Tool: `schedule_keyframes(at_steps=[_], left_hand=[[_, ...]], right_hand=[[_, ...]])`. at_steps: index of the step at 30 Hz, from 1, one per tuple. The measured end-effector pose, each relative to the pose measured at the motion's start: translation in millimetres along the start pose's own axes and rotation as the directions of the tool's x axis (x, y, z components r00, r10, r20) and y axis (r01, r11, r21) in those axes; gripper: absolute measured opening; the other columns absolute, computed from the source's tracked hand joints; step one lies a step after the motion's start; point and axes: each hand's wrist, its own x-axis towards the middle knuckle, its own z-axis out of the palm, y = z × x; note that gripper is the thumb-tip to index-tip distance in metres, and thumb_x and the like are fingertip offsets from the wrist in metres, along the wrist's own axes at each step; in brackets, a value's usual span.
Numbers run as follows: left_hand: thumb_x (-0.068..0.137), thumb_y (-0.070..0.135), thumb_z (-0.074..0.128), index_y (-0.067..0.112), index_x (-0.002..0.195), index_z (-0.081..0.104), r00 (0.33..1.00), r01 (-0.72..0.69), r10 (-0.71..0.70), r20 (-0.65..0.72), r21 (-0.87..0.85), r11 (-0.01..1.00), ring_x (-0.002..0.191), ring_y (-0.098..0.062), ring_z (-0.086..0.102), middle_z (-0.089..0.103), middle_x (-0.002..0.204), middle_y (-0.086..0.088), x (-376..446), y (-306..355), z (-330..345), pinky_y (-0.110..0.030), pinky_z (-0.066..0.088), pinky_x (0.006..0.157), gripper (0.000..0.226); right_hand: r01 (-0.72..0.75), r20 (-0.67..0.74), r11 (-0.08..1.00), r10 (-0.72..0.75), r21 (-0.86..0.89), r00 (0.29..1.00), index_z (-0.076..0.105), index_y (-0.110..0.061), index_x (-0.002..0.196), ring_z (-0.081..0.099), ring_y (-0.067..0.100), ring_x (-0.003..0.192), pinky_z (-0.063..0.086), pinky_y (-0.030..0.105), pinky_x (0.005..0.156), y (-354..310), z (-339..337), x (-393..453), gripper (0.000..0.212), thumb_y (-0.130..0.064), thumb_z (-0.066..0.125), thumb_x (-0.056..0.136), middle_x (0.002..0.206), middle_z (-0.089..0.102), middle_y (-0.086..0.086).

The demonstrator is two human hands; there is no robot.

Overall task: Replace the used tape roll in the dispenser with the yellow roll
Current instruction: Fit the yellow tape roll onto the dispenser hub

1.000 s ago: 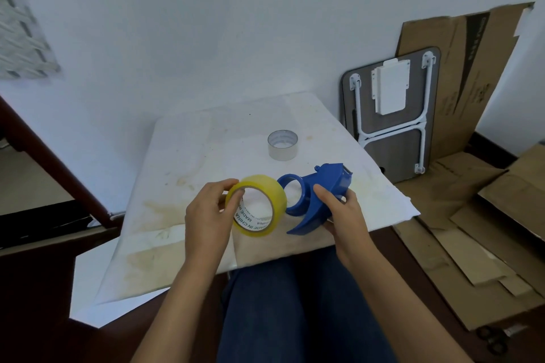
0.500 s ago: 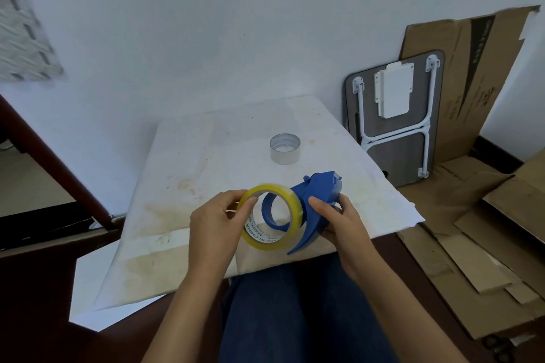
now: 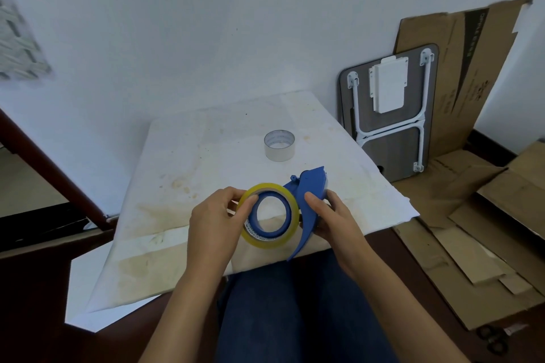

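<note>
The yellow tape roll [image 3: 265, 240] sits around the blue hub ring of the blue dispenser [image 3: 309, 203], held above the near edge of the white table [image 3: 188, 174]. My left hand [image 3: 215, 221] grips the roll's left rim with thumb and fingers. The dispenser's body and handle are in my right hand [image 3: 330, 215], its handle pointing down toward my lap. The used roll [image 3: 279, 145], a nearly bare grey-white core, stands on the table farther back, apart from both hands.
A folded lap table [image 3: 389, 115] leans on the wall to the right, with flattened cardboard [image 3: 472, 221] behind it and on the floor. Scissors [image 3: 491, 339] lie on the floor at lower right. A dark wooden rail [image 3: 50, 168] runs at left.
My left hand has brought the yellow roll rightward from beside the dispenser onto its blue hub. Both hands have drawn closer together.
</note>
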Motion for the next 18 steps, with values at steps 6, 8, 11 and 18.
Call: schedule_keyframes(at_steps=[6, 8, 11, 18], left_hand=[[0.088, 0.042, 0.067, 0.026, 0.084, 0.071, 1.0, 0.02, -0.021, 0.022, 0.019, 1.0, 0.077, -0.003, 0.063, 0.069, 0.08, 0.014, 0.1, 2.2, -0.3, -0.022, 0.048, 0.062, 0.017], [0.088, 0.042, 0.067, 0.027, 0.083, 0.07, 0.999, 0.022, -0.022, 0.03, 0.015, 1.0, 0.077, -0.002, 0.062, 0.067, 0.079, 0.016, -0.9, 3.9, 0.5, -0.022, 0.048, 0.062, 0.017], [0.088, 0.044, 0.067, 0.028, 0.083, 0.067, 0.999, 0.023, -0.024, 0.048, 0.019, 1.0, 0.078, -0.002, 0.062, 0.066, 0.081, 0.015, -2.2, 7.1, 3.5, -0.022, 0.05, 0.062, 0.017], [0.087, 0.041, 0.069, 0.025, 0.086, 0.063, 0.958, 0.211, -0.174, 0.229, -0.145, 0.967, 0.09, -0.002, 0.062, 0.068, 0.096, 0.013, -0.9, 10.3, 5.4, -0.016, 0.045, 0.065, 0.017]], right_hand=[[0.014, 0.074, 1.0, -0.016, 0.026, 0.997, 0.058, -0.018, 0.127, 0.07, 0.024, 0.105, 0.056, 0.039, 0.093, -4.3, -0.4, -1.7, 0.054, -0.041, 0.066, 0.079, 0.114, 0.074, 0.005], [0.018, 0.087, 0.998, -0.022, 0.052, 0.996, 0.057, -0.021, 0.13, 0.069, 0.022, 0.107, 0.056, 0.039, 0.093, -3.4, -0.8, -1.6, 0.053, -0.039, 0.065, 0.08, 0.116, 0.074, 0.003], [0.033, 0.083, 0.996, -0.04, 0.079, 0.996, 0.053, -0.026, 0.136, 0.068, 0.022, 0.111, 0.054, 0.04, 0.096, -0.7, -0.1, -0.6, 0.058, -0.04, 0.063, 0.081, 0.12, 0.073, 0.001], [0.045, 0.088, 0.997, -0.049, 0.055, 0.995, 0.052, -0.023, 0.138, 0.07, 0.022, 0.107, 0.056, 0.041, 0.093, -3.4, -6.5, 0.9, 0.061, -0.041, 0.062, 0.081, 0.116, 0.074, 0.0]])
